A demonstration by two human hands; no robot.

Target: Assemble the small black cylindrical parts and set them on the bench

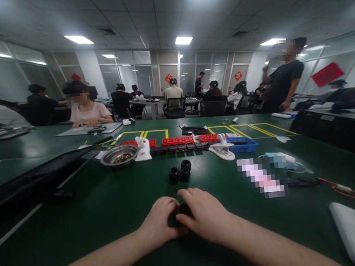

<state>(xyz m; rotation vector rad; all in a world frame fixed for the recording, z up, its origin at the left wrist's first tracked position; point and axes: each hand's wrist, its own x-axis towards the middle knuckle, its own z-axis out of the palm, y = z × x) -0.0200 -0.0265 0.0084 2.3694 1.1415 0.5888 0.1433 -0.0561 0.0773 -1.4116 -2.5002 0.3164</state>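
A small black part (184, 209) is held low over the green table, mostly covered by fingers, so its exact shape cannot be made out. My left hand (160, 221) curls around it from the left. From the right, my right hand (206, 215) grips the same part, thumb across its near side and fingers over the top. Just beyond my fingers, three black ring-shaped parts (185, 172) with ribbed sides stand close together on the table.
Farther back are a steel bowl (105, 161) of small metal pieces, white clamps (225, 148), red trays (178, 140) and a blue bin (243, 144). A long black object (29, 179) lies left. At right are a cable (353, 194) and a white device (354, 233). A person (89, 103) sits opposite.
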